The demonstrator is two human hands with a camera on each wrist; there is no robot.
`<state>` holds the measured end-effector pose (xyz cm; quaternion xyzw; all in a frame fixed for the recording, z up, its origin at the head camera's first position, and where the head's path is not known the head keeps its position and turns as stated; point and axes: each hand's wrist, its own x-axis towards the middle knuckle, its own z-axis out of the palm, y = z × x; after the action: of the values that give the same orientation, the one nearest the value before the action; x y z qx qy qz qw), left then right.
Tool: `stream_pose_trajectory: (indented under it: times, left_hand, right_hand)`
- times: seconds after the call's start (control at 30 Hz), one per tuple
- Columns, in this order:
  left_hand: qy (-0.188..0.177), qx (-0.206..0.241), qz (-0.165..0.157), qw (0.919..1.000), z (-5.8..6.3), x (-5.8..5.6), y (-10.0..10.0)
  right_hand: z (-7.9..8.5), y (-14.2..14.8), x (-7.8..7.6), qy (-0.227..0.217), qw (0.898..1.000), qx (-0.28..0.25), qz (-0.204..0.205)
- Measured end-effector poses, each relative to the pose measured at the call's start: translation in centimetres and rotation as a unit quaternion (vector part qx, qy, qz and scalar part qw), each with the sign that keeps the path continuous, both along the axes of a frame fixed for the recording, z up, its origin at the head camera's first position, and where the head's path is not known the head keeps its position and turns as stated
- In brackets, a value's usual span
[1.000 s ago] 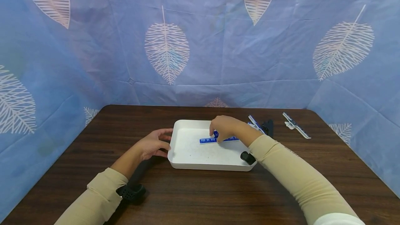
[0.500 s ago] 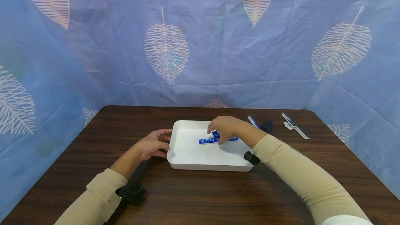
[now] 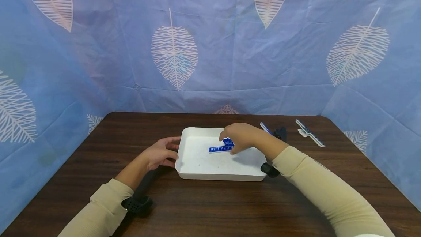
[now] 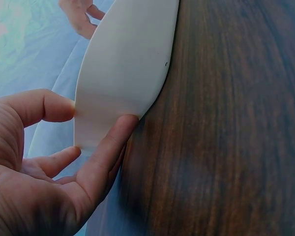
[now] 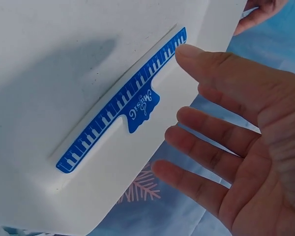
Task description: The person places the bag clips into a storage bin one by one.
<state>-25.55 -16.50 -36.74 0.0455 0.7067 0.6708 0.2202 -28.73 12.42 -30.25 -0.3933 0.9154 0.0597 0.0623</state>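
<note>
A blue and white music clip [image 3: 221, 149] with piano keys printed along its bar lies in the white tray [image 3: 197, 165]. In the right wrist view the clip [image 5: 120, 103] shows its whole bar and the word "Music" on its tab. My right hand [image 3: 241, 136] hovers over the clip's right part with thumb and fingers spread, holding nothing. At the tray's left end, my left hand [image 3: 161, 155] touches the outer wall with its fingertips. The left wrist view shows that hand [image 4: 54, 167] with its thumb and fingers fairly straight against the wall.
Beyond the right arm lie another blue and white clip [image 3: 265, 128] and a black clip [image 3: 280, 133], both partly hidden. A black and white clip [image 3: 310, 133] rests farther right on the dark wooden table [image 3: 197, 207]. A blue leaf-patterned cloth [image 3: 217, 54] hangs behind.
My right hand has let go of the clip's tab, spread its fingers and drifted slightly right. The clip stays put in the tray; the left hand keeps its place.
</note>
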Motion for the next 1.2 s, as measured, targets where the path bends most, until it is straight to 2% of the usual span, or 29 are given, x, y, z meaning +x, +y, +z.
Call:
stream_pose_trajectory:
  times: [0.33,0.77,1.2]
  left_hand:
    - [0.003,0.001,-0.003,1.0,-0.1,0.0,0.0]
    - [0.003,0.004,-0.007,1.0,-0.1,0.1,0.0]
    - [0.006,0.003,-0.005,1.0,-0.1,0.2,-0.1]
  right_hand:
    - [0.0,1.7,0.9,0.016,0.998,-0.062,0.003]
    - [0.3,3.7,2.3,0.08,0.988,-0.127,0.028]
    - [0.8,6.0,3.2,0.096,0.98,-0.169,-0.038]
